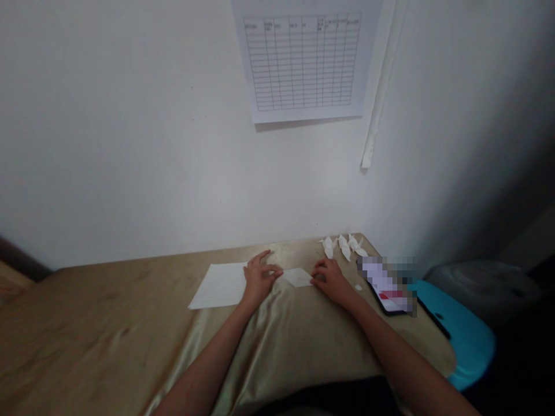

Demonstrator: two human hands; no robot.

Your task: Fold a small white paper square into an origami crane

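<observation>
Gold-brown satin covers the table (108, 329), whose far edge runs along the white wall (130, 144). With the small folded paper (299, 277) as the clock's centre and twelve toward the wall, the widest stretch of cloth reaches from seven to nine o'clock, giving the left hand (258, 280) most room. Tighter is the side of the right hand (330, 280): the table's corners round off at two and four o'clock, and a phone (385, 289) lies at three, near the edge.

Two hands are at work, apart from each other, fingertips at the folded paper's nine and three o'clock ends. Whether they pinch it or just press it down, I cannot tell.

One ruled sheet (219, 289) lies at nine o'clock, partly hidden by the left hand. Three folded paper birds (344, 248) sit side by side at two o'clock, near the far corner. One tiny white scrap (358, 287) rests between right hand and phone. One turquoise object (472, 341) stands past the edge at four. One printed grid sheet (303, 63) hangs on the wall at twelve.
</observation>
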